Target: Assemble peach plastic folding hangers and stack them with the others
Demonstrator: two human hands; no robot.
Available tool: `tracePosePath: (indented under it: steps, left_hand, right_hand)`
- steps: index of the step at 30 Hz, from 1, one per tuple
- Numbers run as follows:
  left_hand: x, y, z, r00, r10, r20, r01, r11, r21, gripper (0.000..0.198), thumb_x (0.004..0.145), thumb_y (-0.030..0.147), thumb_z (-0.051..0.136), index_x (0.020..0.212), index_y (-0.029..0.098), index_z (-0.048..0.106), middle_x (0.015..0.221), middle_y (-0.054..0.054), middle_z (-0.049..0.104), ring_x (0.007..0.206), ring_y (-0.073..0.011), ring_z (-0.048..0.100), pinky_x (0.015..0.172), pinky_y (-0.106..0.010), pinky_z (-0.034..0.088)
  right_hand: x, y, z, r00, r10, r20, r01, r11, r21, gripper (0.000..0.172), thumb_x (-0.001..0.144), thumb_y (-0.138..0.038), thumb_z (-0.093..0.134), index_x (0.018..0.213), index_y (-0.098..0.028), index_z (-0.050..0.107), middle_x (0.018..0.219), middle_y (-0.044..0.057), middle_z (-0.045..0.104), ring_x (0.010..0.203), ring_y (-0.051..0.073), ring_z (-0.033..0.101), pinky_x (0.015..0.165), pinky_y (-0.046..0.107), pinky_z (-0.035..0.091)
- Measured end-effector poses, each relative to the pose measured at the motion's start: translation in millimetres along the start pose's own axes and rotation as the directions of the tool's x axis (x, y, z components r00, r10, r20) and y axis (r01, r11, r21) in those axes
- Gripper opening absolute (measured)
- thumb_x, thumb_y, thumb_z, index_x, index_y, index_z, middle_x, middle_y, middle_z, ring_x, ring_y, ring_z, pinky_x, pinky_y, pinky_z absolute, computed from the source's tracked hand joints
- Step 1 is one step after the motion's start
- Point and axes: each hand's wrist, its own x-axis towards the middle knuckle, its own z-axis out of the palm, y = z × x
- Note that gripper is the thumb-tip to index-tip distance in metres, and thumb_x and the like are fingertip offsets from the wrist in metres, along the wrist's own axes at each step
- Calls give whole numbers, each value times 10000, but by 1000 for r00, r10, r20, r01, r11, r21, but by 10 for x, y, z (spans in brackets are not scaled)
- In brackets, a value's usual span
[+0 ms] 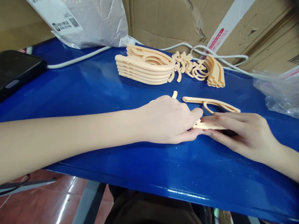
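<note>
Cream plastic parts that look like pieces of folding clothes hangers lie on a blue table. My right hand (243, 132) grips a hanger arm (207, 126) between thumb and fingers. My left hand (168, 119) is closed over the left end of that piece, its thumb and index finger pinched there; what its palm covers is hidden. A curved tip (174, 94) shows just behind my left knuckles. Beyond my right fingers lies another hanger arm (210, 101) with a curved brace, flat on the table.
Farther back are stacked hanger arms (144, 70), a pile of small hooks (184, 63) and a bundle of grooved pieces (216, 72). A white cable (79, 59) crosses behind them. A phone (18, 73) is at left, a plastic-wrapped parcel (100, 21) and cardboard (161, 21) at the back.
</note>
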Motion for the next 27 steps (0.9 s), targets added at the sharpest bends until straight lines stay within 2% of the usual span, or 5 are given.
tracePosePath:
  steps: [6, 13, 17, 22, 27]
  left_hand:
    - [-13, 4, 8, 1000, -1, -19, 1, 1000, -6, 338, 976, 406, 435, 940, 135, 634, 719, -47, 695, 517, -170, 580, 442, -300, 179]
    - [-19, 10, 3, 1000, -9, -4, 9, 1000, -5, 356, 994, 411, 393, 922, 134, 605, 740, -58, 693, 549, -193, 623, 430, -295, 188]
    - [-5, 22, -17, 999, -26, 33, 25, 999, 26, 355, 998, 415, 400, 933, 127, 597, 694, -49, 686, 521, -203, 623, 417, -299, 159]
    - [15, 22, -26, 999, -24, 49, 22, 999, 33, 325, 998, 398, 420, 909, 131, 583, 660, -33, 684, 486, -188, 602, 416, -290, 144]
    - [19, 2, -15, 999, -6, 34, 4, 999, 42, 361, 1008, 413, 387, 900, 131, 584, 667, -45, 688, 470, -168, 565, 432, -278, 132]
  right_hand:
    - [6, -4, -6, 1000, -12, -1, 12, 1000, -21, 190, 933, -199, 552, 1113, -217, 613, 905, 49, 732, 727, 169, 698, 608, 259, 500]
    - [94, -31, -20, 997, -76, -28, 75, 996, -53, 183, 984, -283, 466, 1031, -191, 617, 822, 51, 737, 655, 157, 699, 547, 235, 510]
    - [81, -25, -22, 994, -100, -38, 96, 990, -103, 210, 1001, -278, 435, 1044, -176, 614, 841, 58, 742, 680, 153, 710, 568, 230, 517]
    - [29, -16, -14, 993, -101, -67, 87, 979, -183, 213, 1002, -270, 439, 1104, -190, 609, 829, 41, 739, 630, 148, 698, 507, 236, 486]
    - [-13, 5, -1, 993, -92, -72, 79, 983, -166, 205, 992, -246, 471, 1150, -205, 595, 885, 43, 735, 669, 139, 699, 531, 232, 489]
